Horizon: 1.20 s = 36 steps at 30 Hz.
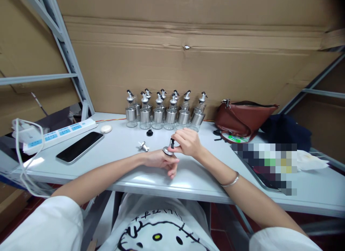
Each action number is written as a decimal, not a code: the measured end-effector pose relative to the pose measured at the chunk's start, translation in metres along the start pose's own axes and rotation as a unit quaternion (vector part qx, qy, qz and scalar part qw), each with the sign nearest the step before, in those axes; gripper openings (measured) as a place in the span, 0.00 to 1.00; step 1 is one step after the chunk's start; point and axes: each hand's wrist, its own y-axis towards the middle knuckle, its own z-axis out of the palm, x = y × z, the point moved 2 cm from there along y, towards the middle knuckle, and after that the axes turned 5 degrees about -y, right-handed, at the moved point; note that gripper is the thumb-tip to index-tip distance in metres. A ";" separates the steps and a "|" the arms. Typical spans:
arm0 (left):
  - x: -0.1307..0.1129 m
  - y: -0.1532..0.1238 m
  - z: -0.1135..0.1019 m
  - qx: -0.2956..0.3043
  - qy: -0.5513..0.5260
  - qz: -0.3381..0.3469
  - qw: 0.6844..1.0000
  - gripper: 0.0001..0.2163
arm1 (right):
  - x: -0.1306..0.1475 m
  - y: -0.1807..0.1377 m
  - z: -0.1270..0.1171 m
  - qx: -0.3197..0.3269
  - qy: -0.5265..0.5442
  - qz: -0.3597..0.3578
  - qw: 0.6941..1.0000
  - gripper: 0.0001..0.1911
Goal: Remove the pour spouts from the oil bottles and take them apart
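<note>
A silver pour spout [168, 151] with a black upper part is between my hands, just above the table. My left hand [159, 160] is closed around its silver base, with the lower fingers curled loosely. From the right, my right hand [188, 141] pinches the black top between thumb and fingers. Left of the hands, a second silver and white spout piece [143, 146] lies on its side. Behind that piece sits a small black stopper part [149, 132]. Several glass oil bottles [157, 116] with steel sleeves and spouts stand in rows at the back.
On the left are a power strip [64, 133], a phone [80, 146] and a white round case [106, 129]. A brown handbag [242, 118] stands at the back right. Near it, a blurred-out screen or tablet [269, 168] lies beside a white tissue [309, 161].
</note>
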 end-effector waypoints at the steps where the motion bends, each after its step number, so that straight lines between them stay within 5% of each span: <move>1: 0.000 0.000 0.000 -0.009 -0.004 0.009 1.000 0.23 | 0.001 0.000 0.000 -0.001 0.009 0.004 1.000 0.28; 15: 0.006 0.000 -0.016 0.015 -0.063 0.036 0.997 0.17 | -0.002 -0.005 0.000 0.020 0.040 0.008 0.999 0.27; 30: 0.000 -0.002 -0.009 0.034 -0.033 0.040 0.998 0.25 | 0.005 0.001 -0.005 -0.006 0.049 -0.025 0.998 0.28; 36: -0.004 -0.004 -0.005 0.017 -0.015 0.023 0.999 0.20 | 0.004 0.002 -0.007 -0.010 0.028 -0.039 0.999 0.27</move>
